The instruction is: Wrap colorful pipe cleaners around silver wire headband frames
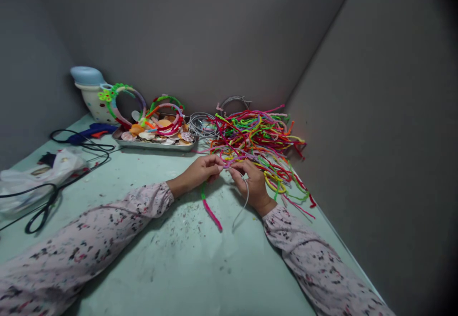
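My left hand [203, 170] and my right hand [252, 180] meet at the near edge of a heap of coloured pipe cleaners [257, 137]. Both pinch the top of a thin grey wire headband [245, 199], whose ends hang toward me. A pink and green pipe cleaner [211, 211] trails down from my left fingers onto the pale green table [186, 259]. Both hands are closed in a pinch.
A metal tray [153, 143] with finished wrapped headbands and shells sits at the back. Bare wire headbands [202, 124] lie beside it. A blue glue gun [91, 131], black scissors [39, 216], a plastic bag [36, 178] and a white pot [91, 94] are on the left. Grey walls close in the corner.
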Tool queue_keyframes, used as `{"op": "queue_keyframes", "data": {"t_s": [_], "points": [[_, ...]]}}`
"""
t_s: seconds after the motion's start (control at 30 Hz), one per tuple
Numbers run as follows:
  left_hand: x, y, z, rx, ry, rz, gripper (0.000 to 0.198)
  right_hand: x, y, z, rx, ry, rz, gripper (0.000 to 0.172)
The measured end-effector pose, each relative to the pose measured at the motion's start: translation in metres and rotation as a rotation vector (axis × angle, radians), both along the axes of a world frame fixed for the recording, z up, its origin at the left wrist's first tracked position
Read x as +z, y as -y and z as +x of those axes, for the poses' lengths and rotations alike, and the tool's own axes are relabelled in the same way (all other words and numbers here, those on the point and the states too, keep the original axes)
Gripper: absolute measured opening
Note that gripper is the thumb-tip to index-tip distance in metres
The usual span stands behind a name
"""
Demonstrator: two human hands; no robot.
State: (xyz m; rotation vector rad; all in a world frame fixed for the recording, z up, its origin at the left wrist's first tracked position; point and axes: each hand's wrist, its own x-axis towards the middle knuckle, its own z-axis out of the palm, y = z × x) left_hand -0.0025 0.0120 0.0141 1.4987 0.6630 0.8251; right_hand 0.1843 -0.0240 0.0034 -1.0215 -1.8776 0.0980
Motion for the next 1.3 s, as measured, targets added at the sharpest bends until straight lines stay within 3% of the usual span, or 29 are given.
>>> {"op": "queue_keyframes", "data": {"t_s": [0.23,0.63,1.3], "points": [[-0.0001,0.0001,0.0004,0.017,-0.051,-0.021,0.025,-0.0029,0.0002,-0.0010,0.071,0.032,0.027,0.007],[-0.0018,-0.0023,0.0008,0.032,0.055,-0.189,0.021,-0.0057,0.0004,0.0016,-0.006,0.038,0.119,0.002],[0.0043,0.0031,0.0018,0.140,-0.067,-0.029,0.019,-0.0006,0.0018,0.0002,-0.006,-0.021,-0.046,0.012]]}}
